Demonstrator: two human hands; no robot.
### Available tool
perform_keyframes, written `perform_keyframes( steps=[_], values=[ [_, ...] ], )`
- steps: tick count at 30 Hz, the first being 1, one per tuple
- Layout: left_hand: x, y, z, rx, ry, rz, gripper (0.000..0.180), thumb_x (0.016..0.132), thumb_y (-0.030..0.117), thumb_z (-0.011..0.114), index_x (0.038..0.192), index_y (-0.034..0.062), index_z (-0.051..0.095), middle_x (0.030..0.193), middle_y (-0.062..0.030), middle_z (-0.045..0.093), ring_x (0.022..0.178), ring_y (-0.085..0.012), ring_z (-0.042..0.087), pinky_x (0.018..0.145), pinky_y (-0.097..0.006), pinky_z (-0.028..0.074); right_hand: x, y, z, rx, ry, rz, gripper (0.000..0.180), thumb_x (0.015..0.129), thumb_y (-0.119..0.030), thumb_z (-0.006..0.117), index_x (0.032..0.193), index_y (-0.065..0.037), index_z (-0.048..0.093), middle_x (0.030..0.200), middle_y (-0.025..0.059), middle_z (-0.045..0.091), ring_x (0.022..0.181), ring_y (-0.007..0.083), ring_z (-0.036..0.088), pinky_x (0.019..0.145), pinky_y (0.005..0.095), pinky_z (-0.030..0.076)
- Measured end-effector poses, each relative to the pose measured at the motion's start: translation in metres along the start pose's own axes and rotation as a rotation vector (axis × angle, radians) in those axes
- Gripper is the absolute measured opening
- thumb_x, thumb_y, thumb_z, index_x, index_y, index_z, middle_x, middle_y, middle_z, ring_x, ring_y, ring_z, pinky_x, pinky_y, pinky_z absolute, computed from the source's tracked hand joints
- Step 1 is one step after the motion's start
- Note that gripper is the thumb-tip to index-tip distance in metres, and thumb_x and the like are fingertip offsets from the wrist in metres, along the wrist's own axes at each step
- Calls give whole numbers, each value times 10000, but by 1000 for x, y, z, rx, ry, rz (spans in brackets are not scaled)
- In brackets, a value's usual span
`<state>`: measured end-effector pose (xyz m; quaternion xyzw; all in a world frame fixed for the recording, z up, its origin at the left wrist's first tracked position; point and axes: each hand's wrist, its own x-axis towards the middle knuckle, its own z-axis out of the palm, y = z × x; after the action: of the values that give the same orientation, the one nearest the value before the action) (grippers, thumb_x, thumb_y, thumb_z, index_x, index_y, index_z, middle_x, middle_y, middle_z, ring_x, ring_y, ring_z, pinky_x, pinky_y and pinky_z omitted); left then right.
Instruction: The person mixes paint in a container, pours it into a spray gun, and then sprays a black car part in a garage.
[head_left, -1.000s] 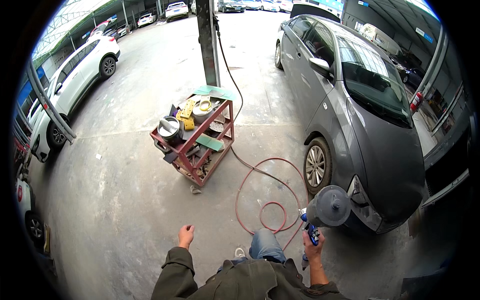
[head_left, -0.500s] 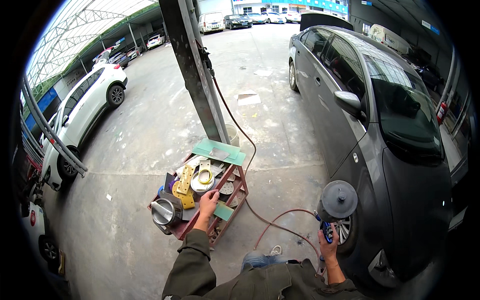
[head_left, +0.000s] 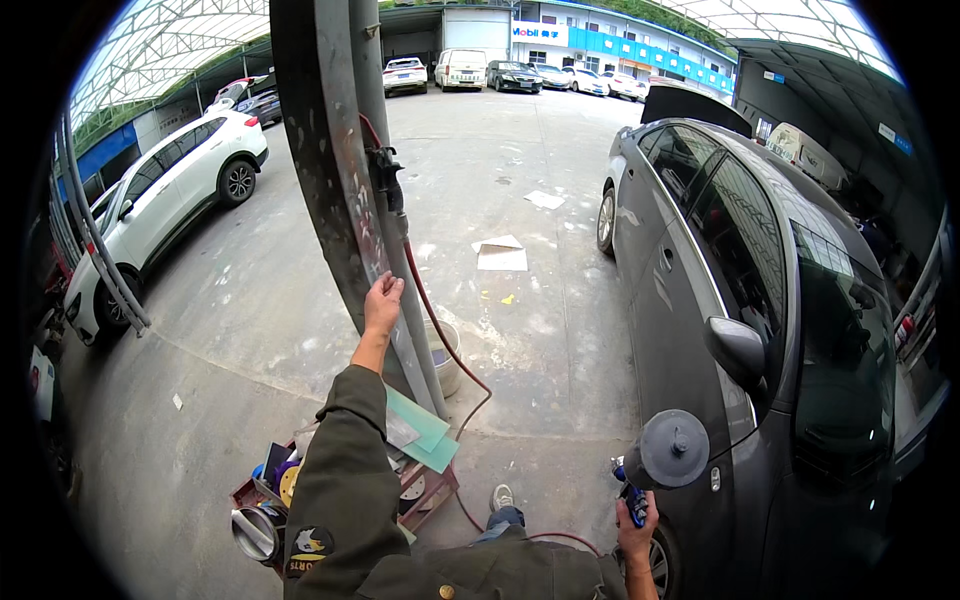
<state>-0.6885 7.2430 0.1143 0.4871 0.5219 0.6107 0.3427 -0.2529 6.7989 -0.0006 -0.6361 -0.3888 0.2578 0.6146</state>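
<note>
My left hand (head_left: pixel 382 302) reaches up and forward to the grey steel pillar (head_left: pixel 325 170), its fingers apart and close to the pillar's face, holding nothing. A red air hose (head_left: pixel 432 320) runs down the pillar from a black valve fitting (head_left: pixel 386 180) a little above that hand. My right hand (head_left: pixel 635 535) grips a blue-handled air polisher (head_left: pixel 662 460) with a round grey pad, held low beside the dark grey car (head_left: pixel 760 330). The red tool cart (head_left: pixel 340 480) with green sheets and tins stands under my left arm.
A white car (head_left: pixel 160 200) is parked at the left. A pale bucket (head_left: pixel 445 355) sits at the pillar's foot. Flat cardboard pieces (head_left: pixel 500 255) lie on the concrete. More cars stand far off by a building. Slanted metal bars (head_left: pixel 100 260) lean at the left.
I have moved closer to the pillar. My left hand rose from the cart's top to the pillar. The right hand keeps the polisher beside the car.
</note>
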Motion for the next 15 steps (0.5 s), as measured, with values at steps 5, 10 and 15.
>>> perform_keyframes(
  steps=[5,10,15],
  values=[
    [128,-26,31,33,230,156,706,991,375,585,1480,-60,319,1362,-211,562,1227,-246,566,1042,-349,424,122,-37,36,-58,-61,-70,270,868,-30,693,1091,1,544,717,-14,535,567,62,500,502,236,397],
    [142,-37,57,-145,280,218,408,1039,387,507,1273,57,563,901,-13,617,778,-100,566,763,-249,483,209,-20,62,-54,-7,37,189,867,-46,703,919,-31,522,679,-13,537,559,62,509,499,244,413],
    [133,-36,55,-408,224,218,372,1028,401,515,1227,88,540,808,8,507,749,-95,501,737,-258,471,300,7,100,30,-199,142,372,879,-78,708,1224,-22,578,749,-28,585,593,46,514,523,228,419]
  ],
)
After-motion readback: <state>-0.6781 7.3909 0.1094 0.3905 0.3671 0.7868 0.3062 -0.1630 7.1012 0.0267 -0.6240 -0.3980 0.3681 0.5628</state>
